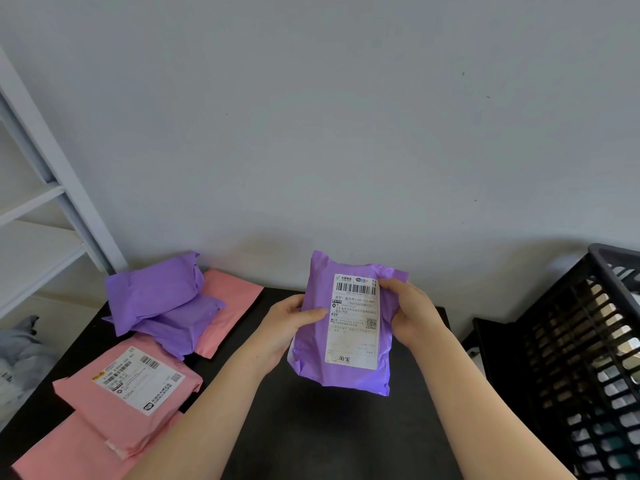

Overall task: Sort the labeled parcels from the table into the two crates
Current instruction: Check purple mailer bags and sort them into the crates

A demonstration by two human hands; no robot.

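Left hand (pixel 294 327): raised at centre, gripping the left edge of a purple plastic mailer parcel (pixel 346 381); thumb laid flat across its front, fingers hidden behind.
Right hand (pixel 412 313): level with the other, gripping the parcel's right edge; thumb at the upper front, fingers round the back, out of sight.
Left forearm (pixel 194 424): bare, entering from the lower left, angled up and inward.
Right forearm (pixel 485 414): bare, entering from the lower right, angled up and inward.
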